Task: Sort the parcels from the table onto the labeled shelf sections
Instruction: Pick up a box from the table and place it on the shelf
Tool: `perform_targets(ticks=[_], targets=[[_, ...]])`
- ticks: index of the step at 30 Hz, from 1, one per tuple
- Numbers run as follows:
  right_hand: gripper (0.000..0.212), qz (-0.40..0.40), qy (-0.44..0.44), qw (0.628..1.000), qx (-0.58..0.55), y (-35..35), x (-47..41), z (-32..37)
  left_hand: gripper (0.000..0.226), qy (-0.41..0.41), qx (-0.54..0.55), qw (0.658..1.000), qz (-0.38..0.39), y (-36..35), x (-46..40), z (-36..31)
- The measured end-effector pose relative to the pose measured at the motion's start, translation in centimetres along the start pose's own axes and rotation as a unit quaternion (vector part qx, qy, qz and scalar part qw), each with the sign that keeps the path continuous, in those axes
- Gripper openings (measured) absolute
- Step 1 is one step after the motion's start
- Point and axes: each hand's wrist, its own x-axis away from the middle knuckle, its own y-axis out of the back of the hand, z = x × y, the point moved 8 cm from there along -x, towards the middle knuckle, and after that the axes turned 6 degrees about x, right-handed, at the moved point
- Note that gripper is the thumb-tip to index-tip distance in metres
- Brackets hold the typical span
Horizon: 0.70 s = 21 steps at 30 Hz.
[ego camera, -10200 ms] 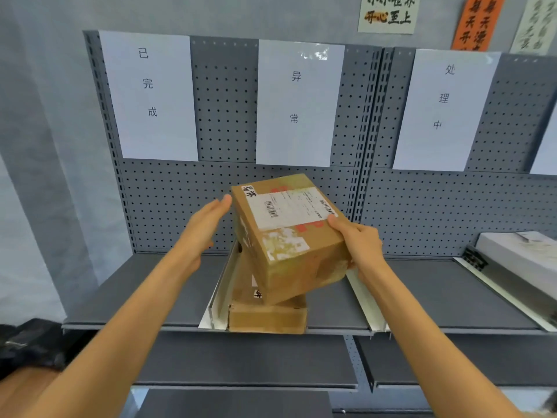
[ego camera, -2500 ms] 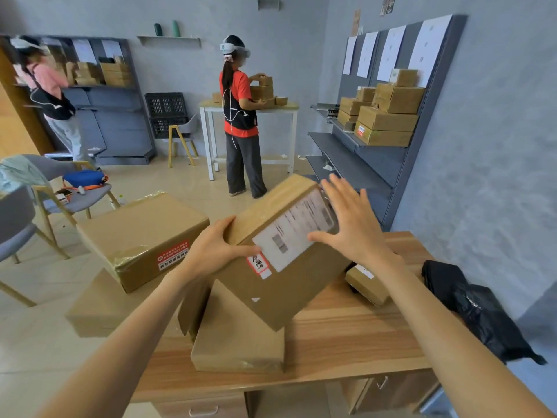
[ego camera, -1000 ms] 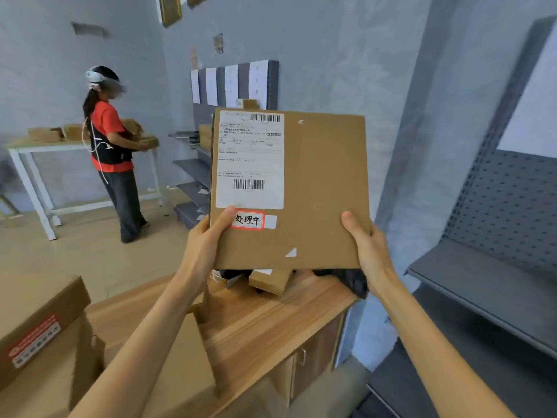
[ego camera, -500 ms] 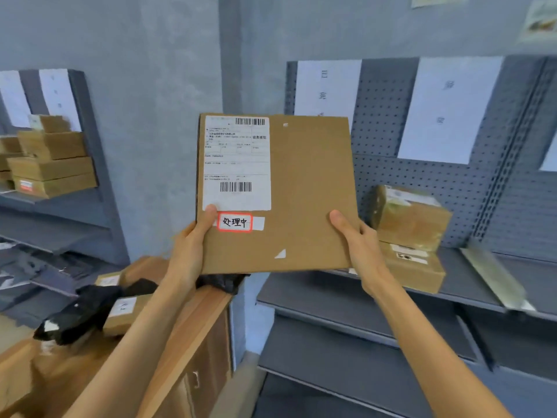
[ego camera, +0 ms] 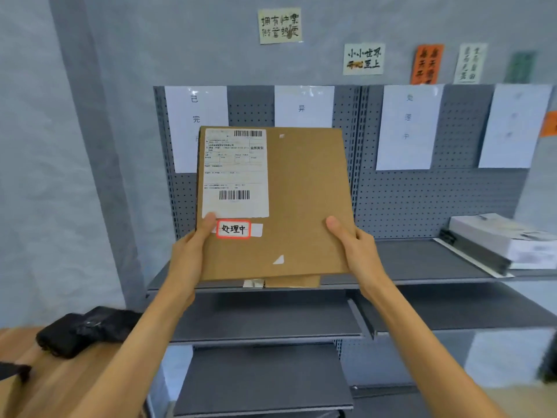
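Note:
I hold a flat brown cardboard parcel (ego camera: 301,200) upright in front of the grey pegboard shelf (ego camera: 422,263). It carries a white shipping label and a red-framed sticker reading 处理中. My left hand (ego camera: 193,254) grips its lower left edge, thumb beside the sticker. My right hand (ego camera: 352,248) grips its lower right edge. Paper signs hang on the pegboard: 已完成 (ego camera: 196,116) at the left, 异常 (ego camera: 303,107) partly hidden behind the parcel, 处理中 (ego camera: 408,125) to the right. The edge of another brown box (ego camera: 292,281) on the shelf peeks out below the parcel.
A white parcel (ego camera: 506,239) lies at the shelf's right end beside a slanted divider (ego camera: 470,254). Lower shelf boards (ego camera: 265,321) run beneath. The wooden table corner (ego camera: 45,384) with a black bag (ego camera: 81,330) is at bottom left. Paper notes hang on the wall above.
My view has swung right from the table to face the shelf squarely. The parcel stays upright in both hands and now covers the boxes under the middle sign.

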Motion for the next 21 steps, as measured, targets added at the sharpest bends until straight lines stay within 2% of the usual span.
perform_targets(ticks=[2, 11, 14, 18, 21], targets=[[0.058, -0.024, -0.007, 1.000, 0.008, 3.7, -0.4, -0.2, 0.062, 0.006, 0.007, 1.000, 0.014, -3.5, 0.1, 0.5], [0.059, -0.088, -0.024, 0.995, 0.036, 18.9, -1.8, -1.8, 0.061, 0.029, 0.028, 0.996, 0.082, -18.9, 1.9, 3.6], [0.065, -0.095, -0.029, 0.994, 0.048, 22.8, -2.5, -2.4, 0.061, 0.023, 0.032, 0.994, 0.101, -23.1, 2.4, 4.7], [0.066, -0.101, -0.038, 0.992, 0.067, 27.2, -3.7, -2.5, 0.076, 0.044, 0.027, 0.993, 0.105, -27.6, 2.3, 6.5], [0.063, -0.106, -0.046, 0.990, 0.081, 29.7, -4.9, -2.7, 0.068, 0.066, 0.015, 0.991, 0.112, -30.6, 1.7, 7.6]])
